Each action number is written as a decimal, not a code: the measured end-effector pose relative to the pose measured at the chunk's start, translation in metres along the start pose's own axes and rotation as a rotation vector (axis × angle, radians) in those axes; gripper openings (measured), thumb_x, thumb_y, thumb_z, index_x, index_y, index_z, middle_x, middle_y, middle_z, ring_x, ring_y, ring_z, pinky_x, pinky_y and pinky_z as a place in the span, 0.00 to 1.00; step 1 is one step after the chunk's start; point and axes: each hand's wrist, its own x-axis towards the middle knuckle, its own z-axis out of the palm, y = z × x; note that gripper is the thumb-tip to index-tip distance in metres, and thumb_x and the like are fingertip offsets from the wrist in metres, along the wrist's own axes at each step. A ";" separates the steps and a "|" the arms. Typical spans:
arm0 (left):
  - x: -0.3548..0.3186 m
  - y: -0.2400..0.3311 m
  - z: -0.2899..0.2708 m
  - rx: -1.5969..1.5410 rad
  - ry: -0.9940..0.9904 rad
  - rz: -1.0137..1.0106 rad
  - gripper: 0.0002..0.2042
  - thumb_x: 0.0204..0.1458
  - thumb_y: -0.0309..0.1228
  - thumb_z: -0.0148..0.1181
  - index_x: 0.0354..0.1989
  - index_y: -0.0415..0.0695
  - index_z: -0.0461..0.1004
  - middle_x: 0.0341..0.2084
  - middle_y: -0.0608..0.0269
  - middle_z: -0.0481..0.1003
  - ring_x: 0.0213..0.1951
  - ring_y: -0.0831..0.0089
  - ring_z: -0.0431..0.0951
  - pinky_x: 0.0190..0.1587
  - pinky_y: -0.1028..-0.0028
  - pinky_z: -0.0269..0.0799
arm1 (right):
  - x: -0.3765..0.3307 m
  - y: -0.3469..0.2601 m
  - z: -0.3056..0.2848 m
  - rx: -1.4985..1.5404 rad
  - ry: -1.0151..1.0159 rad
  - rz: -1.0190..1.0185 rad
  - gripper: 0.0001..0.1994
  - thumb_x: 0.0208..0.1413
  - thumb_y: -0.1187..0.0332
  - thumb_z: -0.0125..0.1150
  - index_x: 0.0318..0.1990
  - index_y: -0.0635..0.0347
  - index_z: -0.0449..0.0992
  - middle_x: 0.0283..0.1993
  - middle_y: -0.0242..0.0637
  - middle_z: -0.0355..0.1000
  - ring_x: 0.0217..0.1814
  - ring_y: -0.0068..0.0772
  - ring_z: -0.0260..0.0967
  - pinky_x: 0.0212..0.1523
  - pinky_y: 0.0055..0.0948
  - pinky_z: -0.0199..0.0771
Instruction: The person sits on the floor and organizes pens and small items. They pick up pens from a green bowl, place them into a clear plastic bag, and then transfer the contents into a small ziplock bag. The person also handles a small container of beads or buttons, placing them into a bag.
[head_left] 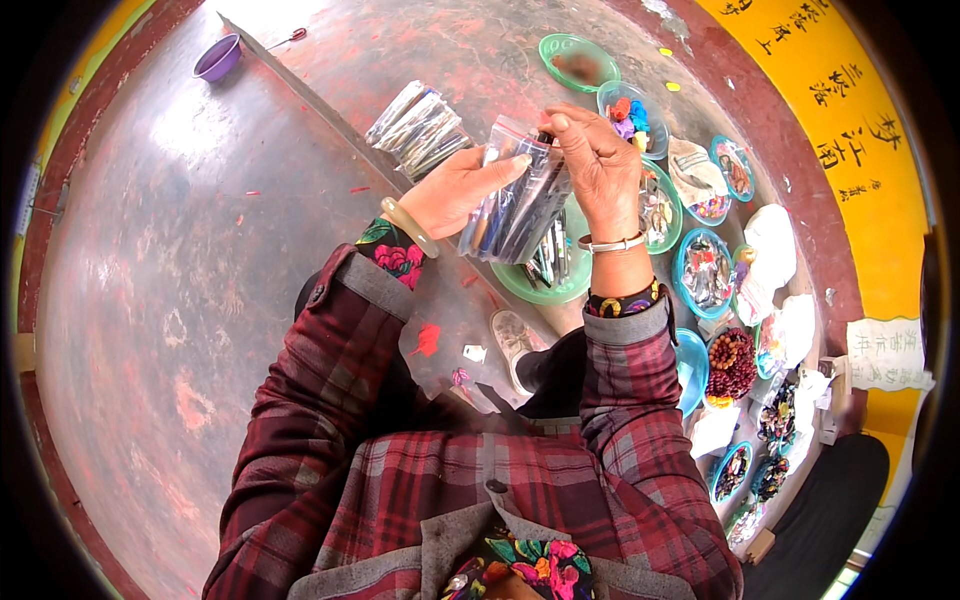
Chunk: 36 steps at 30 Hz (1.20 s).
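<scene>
My left hand (455,195) grips the side of a clear zip bag (518,200), its thumb lying across the front near the mouth. Several dark and blue pens stand slanted inside the bag. At the bag's open top, my right hand (602,165) is closed, thumb and fingers bent around the dark end of a pen (545,137). Its fingertips are partly hidden. Below the bag sits a green basin (540,293) with black and silver pens (553,255) in it. Beyond my left hand, a pile of filled clear bags (418,130) lies on the floor.
Basins of small colourful goods line the right side, among them a blue one (680,275) and a green tray (545,50). Dark red beads (735,365) lie there too. A purple basin (218,60) stands far left. My shoe (515,345) and red scraps (425,340) are below my hands.
</scene>
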 end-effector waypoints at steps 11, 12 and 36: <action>0.001 -0.003 -0.009 0.015 0.050 0.004 0.17 0.57 0.36 0.51 0.50 0.37 0.68 0.41 0.65 0.73 0.42 0.81 0.72 0.45 0.78 0.68 | 0.006 0.007 -0.006 -0.386 -0.093 -0.418 0.13 0.49 0.59 0.62 0.31 0.61 0.81 0.43 0.45 0.74 0.55 0.48 0.65 0.53 0.39 0.64; 0.001 -0.004 -0.010 0.027 0.062 0.009 0.17 0.57 0.37 0.51 0.50 0.37 0.68 0.41 0.65 0.73 0.42 0.81 0.72 0.45 0.78 0.68 | 0.006 0.008 -0.006 -0.393 -0.106 -0.449 0.13 0.49 0.59 0.62 0.31 0.61 0.81 0.43 0.45 0.74 0.55 0.48 0.65 0.53 0.39 0.64; 0.004 0.015 -0.026 -0.123 0.297 0.215 0.17 0.55 0.37 0.56 0.47 0.37 0.69 0.41 0.63 0.74 0.41 0.79 0.73 0.43 0.76 0.69 | -0.111 0.200 0.059 -1.040 -0.680 0.686 0.12 0.47 0.63 0.57 0.35 0.61 0.79 0.39 0.48 0.75 0.44 0.47 0.73 0.44 0.38 0.72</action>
